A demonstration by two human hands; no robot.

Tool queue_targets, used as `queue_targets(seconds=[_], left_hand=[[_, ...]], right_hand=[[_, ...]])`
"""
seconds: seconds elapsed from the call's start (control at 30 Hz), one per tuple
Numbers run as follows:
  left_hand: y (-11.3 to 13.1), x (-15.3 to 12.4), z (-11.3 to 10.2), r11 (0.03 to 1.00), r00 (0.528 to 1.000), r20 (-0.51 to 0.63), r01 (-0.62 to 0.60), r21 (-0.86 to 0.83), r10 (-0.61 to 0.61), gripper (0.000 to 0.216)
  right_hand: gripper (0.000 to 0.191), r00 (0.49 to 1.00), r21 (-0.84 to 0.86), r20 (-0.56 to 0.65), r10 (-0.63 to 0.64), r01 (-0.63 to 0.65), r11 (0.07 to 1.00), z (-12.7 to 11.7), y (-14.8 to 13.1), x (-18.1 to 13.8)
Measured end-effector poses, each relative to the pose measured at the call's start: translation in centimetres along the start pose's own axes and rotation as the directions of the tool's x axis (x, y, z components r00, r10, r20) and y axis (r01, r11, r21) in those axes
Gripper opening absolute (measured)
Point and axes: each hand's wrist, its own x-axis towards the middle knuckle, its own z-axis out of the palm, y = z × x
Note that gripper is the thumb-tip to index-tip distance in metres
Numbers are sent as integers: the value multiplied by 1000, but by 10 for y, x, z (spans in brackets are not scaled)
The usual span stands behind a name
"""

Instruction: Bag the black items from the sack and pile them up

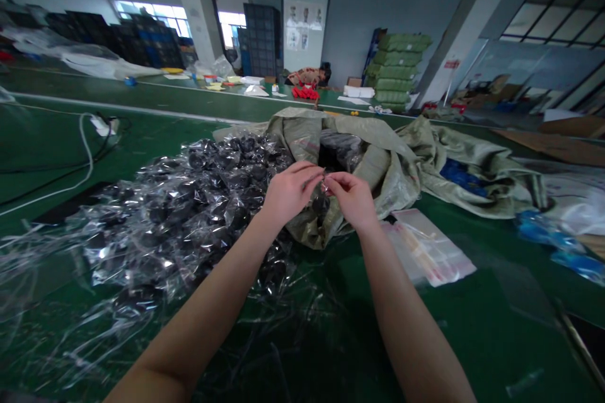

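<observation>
My left hand (289, 192) and right hand (352, 199) meet over the middle of the worktop (326, 352), fingers nearly closed, thumb tips drawn in against the fingertips. Between them I pinch the top of a clear wrapper (326, 186); I hold it by the tips alone, I judge, because the film is thin and slippery and a fuller grip would cover its edge. A dark rounded item (321, 204) shows just below my fingers, seemingly inside that film, though my hands hide part of it. Right behind it, a woven sack (385, 170) lies with its mouth open towards me, which probably makes its inside easy to reach. To the left, spreading towards the left edge, is a heap of dark wrapped pieces (203, 201), loosely piled, perhaps because their film guards them from rubbing. Loose plastic strips (85, 334) litter the near left corner. Just beyond my right wrist lie flat clear bags (432, 249), likely set there for that hand's reach. Farther right, another sack (501, 179) sags around something blue, with blue wrapped things (548, 233) nearer the right edge. Past the far edge, another person (307, 77) bends over a second worktop (189, 91)
</observation>
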Motion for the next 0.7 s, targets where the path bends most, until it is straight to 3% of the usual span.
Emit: queue_targets(seconds=[0.17,0.4,0.7], left_hand=[[-1,-2,-2,987,989,121,-95,130,79,27],[-5,-4,-2,937,979,129,-187,294,154,28],[-4,-5,0,960,988,133,-115,254,83,27]], right_hand=[[18,991,-148,96,-88,101,984,1,-2,-3],[21,983,-299,103,-149,173,938,-1,-4,-4],[21,983,-440,91,-160,183,879,-2,-10,-8]])
